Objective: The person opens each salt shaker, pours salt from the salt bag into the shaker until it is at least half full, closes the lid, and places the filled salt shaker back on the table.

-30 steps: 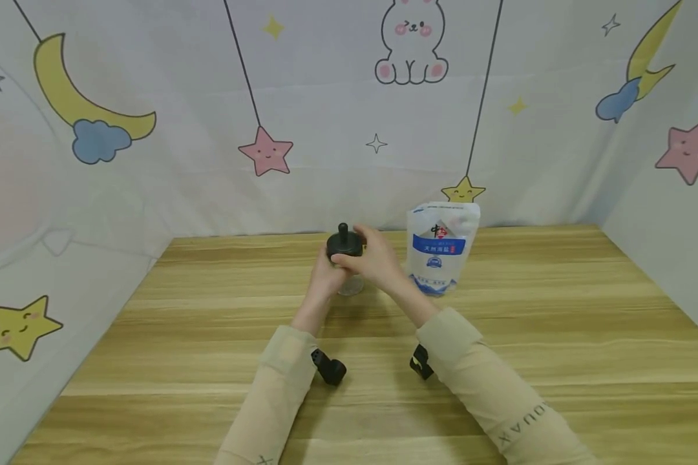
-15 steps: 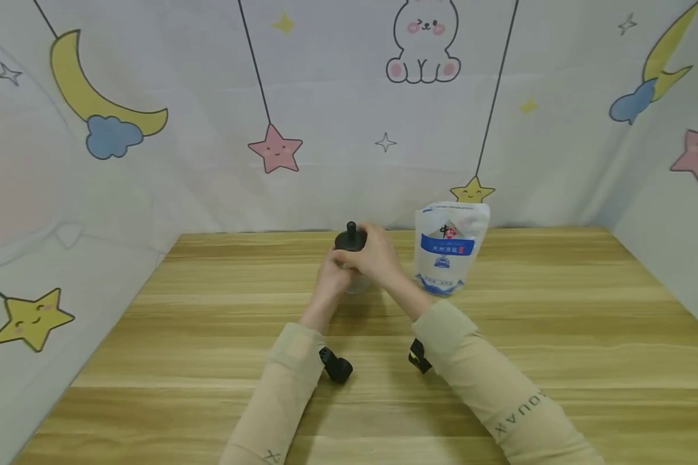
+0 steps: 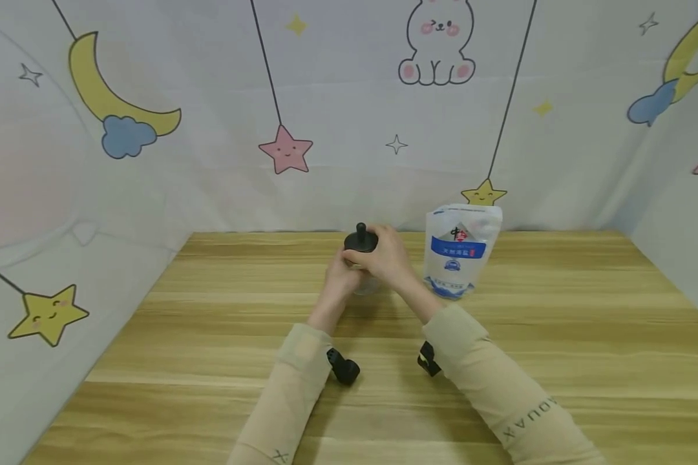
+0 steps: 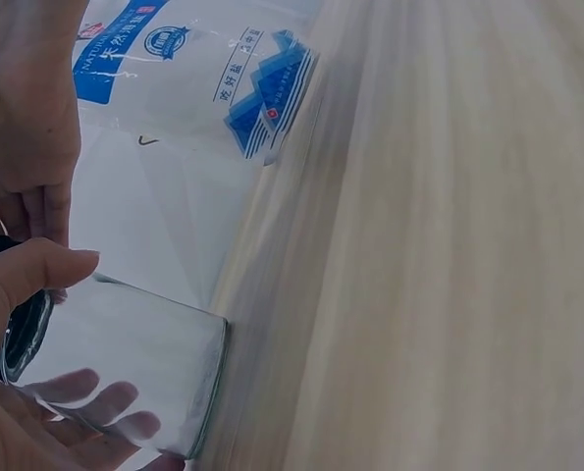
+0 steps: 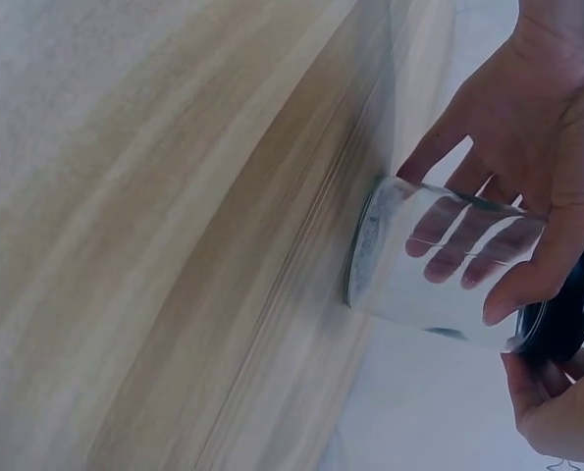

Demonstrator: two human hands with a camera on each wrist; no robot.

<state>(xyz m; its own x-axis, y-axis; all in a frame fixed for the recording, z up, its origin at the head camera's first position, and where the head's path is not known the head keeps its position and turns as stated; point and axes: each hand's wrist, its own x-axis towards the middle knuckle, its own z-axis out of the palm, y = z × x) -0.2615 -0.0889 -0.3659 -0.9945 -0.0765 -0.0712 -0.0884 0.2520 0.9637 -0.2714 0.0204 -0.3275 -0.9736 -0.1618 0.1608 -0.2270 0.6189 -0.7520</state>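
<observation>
A clear glass jar (image 5: pixel 429 265) with a black lid (image 3: pixel 360 241), which has a knob on top, stands at the back middle of the wooden table. My left hand (image 3: pixel 340 276) wraps around the jar's side, its thumb and fingers showing against the glass in the left wrist view. From the right, my right hand (image 3: pixel 386 257) grips the lid's edge, thumb in front and fingers behind, covering part of it. Through the glass only fingers and background show. A white and blue stand-up pouch (image 3: pixel 459 248) with Chinese printing is upright just to the right of my right hand.
The wooden table (image 3: pixel 209 336) ends at a white cloth backdrop (image 3: pixel 337 187) printed with stars, moons and a rabbit. Black wrist devices, one by the left cuff (image 3: pixel 344 368) and one by the right (image 3: pixel 428 359), hang below the sleeves.
The head view has swung left, so the whole scene sits further right. My right hand now covers more of the lid's right side. My left hand keeps its hold on the jar.
</observation>
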